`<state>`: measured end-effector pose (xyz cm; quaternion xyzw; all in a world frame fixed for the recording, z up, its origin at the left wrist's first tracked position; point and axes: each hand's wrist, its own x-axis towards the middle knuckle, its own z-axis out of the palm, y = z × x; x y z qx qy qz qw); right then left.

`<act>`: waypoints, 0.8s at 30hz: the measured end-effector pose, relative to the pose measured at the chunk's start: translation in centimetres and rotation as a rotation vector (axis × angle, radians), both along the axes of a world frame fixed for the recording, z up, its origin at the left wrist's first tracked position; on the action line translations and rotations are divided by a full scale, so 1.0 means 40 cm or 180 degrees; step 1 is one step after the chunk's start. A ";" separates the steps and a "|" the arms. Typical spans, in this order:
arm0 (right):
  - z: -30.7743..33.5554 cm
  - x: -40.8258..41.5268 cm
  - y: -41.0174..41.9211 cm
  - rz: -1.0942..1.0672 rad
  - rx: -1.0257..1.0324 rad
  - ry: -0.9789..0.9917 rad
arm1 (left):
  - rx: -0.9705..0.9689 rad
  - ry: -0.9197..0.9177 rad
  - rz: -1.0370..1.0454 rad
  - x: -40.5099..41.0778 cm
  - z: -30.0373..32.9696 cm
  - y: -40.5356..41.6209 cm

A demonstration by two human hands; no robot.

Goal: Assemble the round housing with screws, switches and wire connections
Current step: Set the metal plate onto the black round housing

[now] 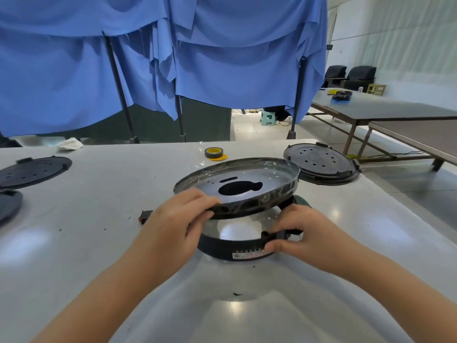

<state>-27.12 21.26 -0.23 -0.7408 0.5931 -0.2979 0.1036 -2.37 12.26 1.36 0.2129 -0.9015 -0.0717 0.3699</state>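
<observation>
- Broadly, a pale grey desk [99, 243] fills the lower view, with blue cloth [222, 58] draped on dark poles behind it at 12 o'clock.
- At the centre sits the round housing: a shallow metal pan [247, 179] wrapped in clear film, tilted up on its near edge, over a black ring [230, 247] standing on the desk.
- A keyhole-shaped opening shows in the pan's floor; the ring carries a white-and-red label on its near wall.
- At 2 o'clock of the pan, a black perforated lid [321, 164] lies flat, just beside the pan's rim.
- At 9 o'clock, well apart, a second black lid [34, 170] lies flat, with another dark round piece [8, 206] near it at the desk's edge.
- The left hand [173, 224] has its grip curled over the pan's near rim, thumb below and fingers on top, holding it lifted.
- The right hand [304, 231] pinches a small black part [282, 235] at the ring's top edge, at 4 o'clock of the pan.
- A roll of tape [214, 153], dark with a yellow core, sits at 12 o'clock.
- A crumpled white cloth [70, 144] lies at 10 o'clock, by the far edge.
- A small black-and-red switch [144, 216] rests on the desk, touching the left hand's outer side.
</observation>
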 end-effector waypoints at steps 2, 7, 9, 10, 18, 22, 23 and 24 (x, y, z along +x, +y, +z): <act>-0.020 0.000 0.010 0.0010 0.0017 -0.0068 | -0.0033 -0.0088 -0.0011 0.002 -0.016 0.010; -0.046 -0.005 0.027 -0.0009 -0.0024 -0.0184 | -0.0163 -0.0299 -0.0063 0.004 -0.033 0.023; -0.050 -0.007 0.030 -0.0015 -0.0057 -0.0242 | -0.0162 -0.0334 -0.0113 0.004 -0.041 0.027; -0.050 -0.008 0.033 -0.0023 -0.0061 -0.0300 | -0.0172 -0.0347 -0.0133 0.005 -0.044 0.028; -0.009 -0.034 0.068 -0.0514 -0.1040 -0.0196 | -0.0422 -0.0412 -0.0132 0.009 -0.066 0.024; -0.001 -0.051 0.070 -0.0699 -0.1106 -0.0132 | -0.0477 -0.0351 -0.0175 0.012 -0.074 0.018; -0.008 -0.055 0.069 -0.0637 -0.0913 -0.0005 | -0.0464 -0.0319 -0.0187 0.014 -0.077 0.015; -0.015 -0.059 0.066 -0.0566 -0.0743 0.0135 | -0.0439 -0.0288 -0.0196 0.017 -0.080 0.011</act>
